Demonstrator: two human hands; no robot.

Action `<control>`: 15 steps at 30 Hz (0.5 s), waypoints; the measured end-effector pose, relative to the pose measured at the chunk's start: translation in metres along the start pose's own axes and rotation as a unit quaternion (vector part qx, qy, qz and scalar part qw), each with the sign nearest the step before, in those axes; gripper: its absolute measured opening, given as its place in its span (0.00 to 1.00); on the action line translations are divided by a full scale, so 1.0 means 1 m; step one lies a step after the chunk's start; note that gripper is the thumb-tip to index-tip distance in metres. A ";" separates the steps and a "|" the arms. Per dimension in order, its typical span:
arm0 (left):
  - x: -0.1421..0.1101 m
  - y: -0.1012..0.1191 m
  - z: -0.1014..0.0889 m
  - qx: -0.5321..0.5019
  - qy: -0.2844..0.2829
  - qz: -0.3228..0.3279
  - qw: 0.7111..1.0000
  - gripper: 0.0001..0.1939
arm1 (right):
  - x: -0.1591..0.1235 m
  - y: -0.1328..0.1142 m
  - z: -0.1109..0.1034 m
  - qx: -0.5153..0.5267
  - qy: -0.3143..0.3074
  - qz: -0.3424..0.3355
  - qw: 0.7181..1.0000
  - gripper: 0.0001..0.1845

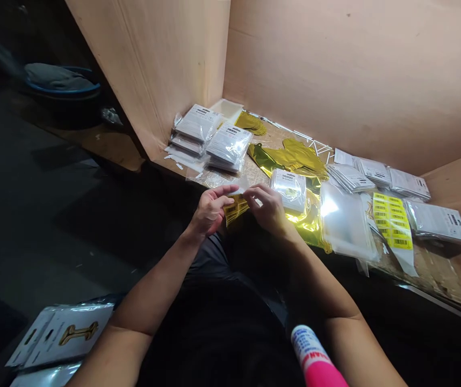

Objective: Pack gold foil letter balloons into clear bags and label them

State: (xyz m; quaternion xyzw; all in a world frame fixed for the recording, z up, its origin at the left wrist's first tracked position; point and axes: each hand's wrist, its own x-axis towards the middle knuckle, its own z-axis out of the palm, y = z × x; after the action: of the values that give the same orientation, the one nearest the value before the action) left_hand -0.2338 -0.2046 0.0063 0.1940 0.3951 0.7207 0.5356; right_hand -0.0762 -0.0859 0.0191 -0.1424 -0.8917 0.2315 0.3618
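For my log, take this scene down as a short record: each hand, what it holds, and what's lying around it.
Left hand: gripping folded gold foil
Right hand: gripping the same foil
Nearest: bagged packet, gold foil balloon
Right side: clear plastic bag, yellow barcode label sheet
Lower left: packaged gold letter balloon

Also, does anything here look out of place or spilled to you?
Yes. Thin white strips lie scattered by the back wall, beyond the crumpled gold foil, not stacked like the packs. A packaged card with a gold shape also sits apart, down by the left forearm, away from the other packs.
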 end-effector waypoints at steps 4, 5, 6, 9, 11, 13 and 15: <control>-0.009 0.002 0.002 -0.012 0.029 0.003 1.000 0.27 | -0.006 -0.008 0.008 -0.051 0.052 -0.039 0.997 0.11; -0.009 0.001 0.001 -0.015 0.043 0.014 0.999 0.27 | -0.004 -0.009 0.008 -0.036 0.048 -0.045 0.997 0.11; -0.008 0.001 -0.002 -0.017 0.058 0.030 0.998 0.26 | 0.002 -0.009 0.008 -0.012 0.042 -0.040 0.998 0.10; 0.001 0.001 -0.013 -0.002 0.102 0.089 0.991 0.24 | 0.038 0.001 0.006 0.075 0.050 0.044 0.995 0.07; 0.011 0.002 -0.023 0.023 0.119 0.116 0.986 0.24 | 0.075 0.017 0.006 0.127 0.062 0.127 0.982 0.07; 0.021 0.003 -0.033 0.052 0.124 0.123 0.983 0.26 | 0.115 0.037 0.012 0.158 0.041 0.196 0.967 0.07; 0.029 0.001 -0.044 0.074 0.124 0.122 0.982 0.28 | 0.150 0.055 0.024 0.145 0.016 0.244 0.959 0.07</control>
State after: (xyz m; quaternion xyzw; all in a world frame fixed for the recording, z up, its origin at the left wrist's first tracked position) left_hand -0.2752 -0.1937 -0.0240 0.1890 0.4842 0.7676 0.3751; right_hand -0.1930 0.0167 0.0622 -0.3056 -0.7805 0.4375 0.3257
